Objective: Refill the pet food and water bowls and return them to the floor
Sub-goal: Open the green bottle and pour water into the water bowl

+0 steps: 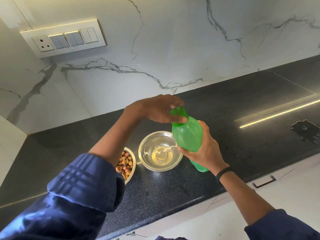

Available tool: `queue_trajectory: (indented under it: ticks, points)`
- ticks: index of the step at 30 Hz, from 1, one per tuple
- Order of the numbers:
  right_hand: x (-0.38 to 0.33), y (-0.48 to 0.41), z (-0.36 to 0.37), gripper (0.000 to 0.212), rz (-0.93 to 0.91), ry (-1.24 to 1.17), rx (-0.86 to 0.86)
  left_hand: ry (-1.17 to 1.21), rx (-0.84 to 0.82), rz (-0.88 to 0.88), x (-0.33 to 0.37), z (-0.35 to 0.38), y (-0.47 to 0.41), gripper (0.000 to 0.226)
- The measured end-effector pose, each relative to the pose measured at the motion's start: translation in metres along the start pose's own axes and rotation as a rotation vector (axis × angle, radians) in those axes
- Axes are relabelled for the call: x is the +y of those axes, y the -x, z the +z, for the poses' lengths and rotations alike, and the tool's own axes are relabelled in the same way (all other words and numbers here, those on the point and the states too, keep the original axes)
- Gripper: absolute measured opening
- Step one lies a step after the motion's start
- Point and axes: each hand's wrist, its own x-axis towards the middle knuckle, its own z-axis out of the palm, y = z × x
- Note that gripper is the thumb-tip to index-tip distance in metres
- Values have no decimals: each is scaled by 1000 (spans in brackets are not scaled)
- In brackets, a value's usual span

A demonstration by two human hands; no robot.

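A green plastic bottle (pixel 187 135) stands tilted over the black counter (pixel 225 118). My right hand (pixel 206 153) grips its body from the right. My left hand (pixel 159 110) is at the bottle's top, fingers closed on the green flip cap (pixel 178 114). Just left of the bottle sits a steel bowl (pixel 160 151) holding a little water. Further left, a second steel bowl (pixel 127 164) is filled with brown kibble and partly hidden by my left forearm.
A marble-patterned backsplash (pixel 173 49) rises behind the counter, with a switch panel and socket (pixel 64 38) at upper left. Water is spilled on the counter at far right (pixel 304 130). Below the counter's front edge are white drawers with a dark handle (pixel 264 181).
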Motion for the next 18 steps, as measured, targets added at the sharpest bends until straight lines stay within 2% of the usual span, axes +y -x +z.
queue_trajectory:
  ticks: [3, 4, 6, 7, 9, 10, 12, 14, 16, 18]
  points:
    - [-1, 0, 2, 104, -10, 26, -16, -231, 132, -204, 7, 10, -6, 80]
    - [-1, 0, 3, 105, -9, 33, -20, -242, 149, -198, 6, 13, -8, 76]
    - [-1, 1, 2, 105, 6, 16, -17, -158, 127, -54, 1, 11, -9, 43]
    - [-1, 1, 0, 104, 19, -5, -12, -80, 61, 48, 0, 5, -6, 32]
    - [0, 1, -2, 104, 30, -41, -1, 48, -63, 179, 0, -3, 0, 58]
    - [0, 3, -3, 103, 33, -51, 3, 57, -70, 157, 1, -3, 2, 63]
    - [0, 4, -3, 104, 40, -49, 17, -55, 3, 4, 6, 4, 0, 64]
    - [-1, 6, 0, 105, 39, -17, 33, -220, 128, -152, 11, 15, -4, 75]
    - [-2, 7, 4, 106, 39, 33, 54, -285, 251, -176, 16, 28, -9, 74]
    - [-5, 10, 7, 106, 50, 66, 84, -299, 313, -147, 20, 36, -11, 64]
